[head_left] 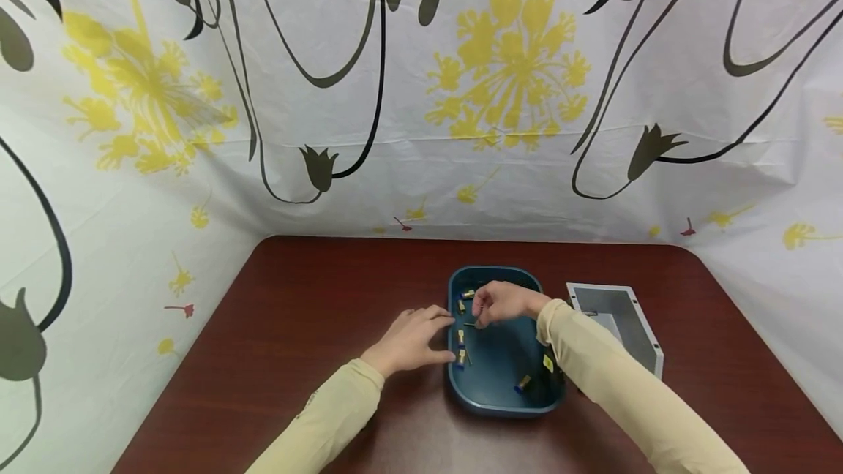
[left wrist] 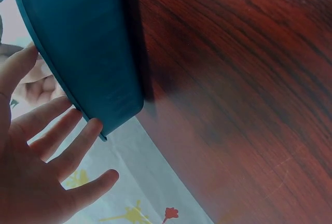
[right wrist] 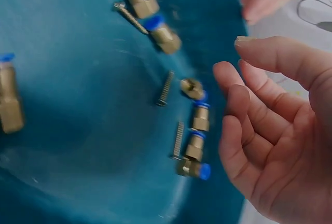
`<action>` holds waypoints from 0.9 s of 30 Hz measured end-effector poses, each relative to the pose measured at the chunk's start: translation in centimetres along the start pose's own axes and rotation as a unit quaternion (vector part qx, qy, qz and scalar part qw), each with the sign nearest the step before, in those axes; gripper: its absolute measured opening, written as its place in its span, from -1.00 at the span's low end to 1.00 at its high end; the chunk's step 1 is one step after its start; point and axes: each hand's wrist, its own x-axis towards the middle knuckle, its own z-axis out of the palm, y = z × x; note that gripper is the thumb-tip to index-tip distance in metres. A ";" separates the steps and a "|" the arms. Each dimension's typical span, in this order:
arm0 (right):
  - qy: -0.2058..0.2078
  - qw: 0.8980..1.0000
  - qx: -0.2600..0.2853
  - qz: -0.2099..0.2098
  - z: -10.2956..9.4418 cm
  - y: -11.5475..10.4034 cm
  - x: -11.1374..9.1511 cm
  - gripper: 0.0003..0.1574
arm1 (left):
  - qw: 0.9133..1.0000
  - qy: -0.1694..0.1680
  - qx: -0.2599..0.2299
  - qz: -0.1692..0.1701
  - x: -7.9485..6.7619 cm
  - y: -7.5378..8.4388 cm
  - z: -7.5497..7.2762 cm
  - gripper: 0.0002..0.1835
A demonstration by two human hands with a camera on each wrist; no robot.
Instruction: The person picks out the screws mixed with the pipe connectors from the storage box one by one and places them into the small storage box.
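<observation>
A blue-green tray (head_left: 500, 407) holds several brass push-in fittings (right wrist: 165, 37) with blue collars and several screws (right wrist: 166, 88). Most of them lie along one side, while another fitting (right wrist: 10, 99) sits apart. My left hand (head_left: 411, 341) is spread at the tray's left rim, fingertips touching it, fingers fairly straight. Over the tray's far part hovers my right hand (head_left: 503, 302). Its fingers are loosely bent; in the right wrist view a gap separates thumb from fingertips and I see nothing held. The right forearm covers part of the tray's right side.
To the tray's right stands a grey open box (head_left: 648, 324), partly behind the right sleeve, with a small metal piece (head_left: 590, 313) in it. Both containers stand on a dark red wooden table (head_left: 316, 298). A patterned white cloth (head_left: 408, 115) hangs behind it.
</observation>
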 end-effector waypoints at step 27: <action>-0.031 0.996 -0.012 0.088 4.3 0.9 2.3 -0.82 | 1.000 0.012 0.006 0.018 -0.1 -0.2 0.1 -0.39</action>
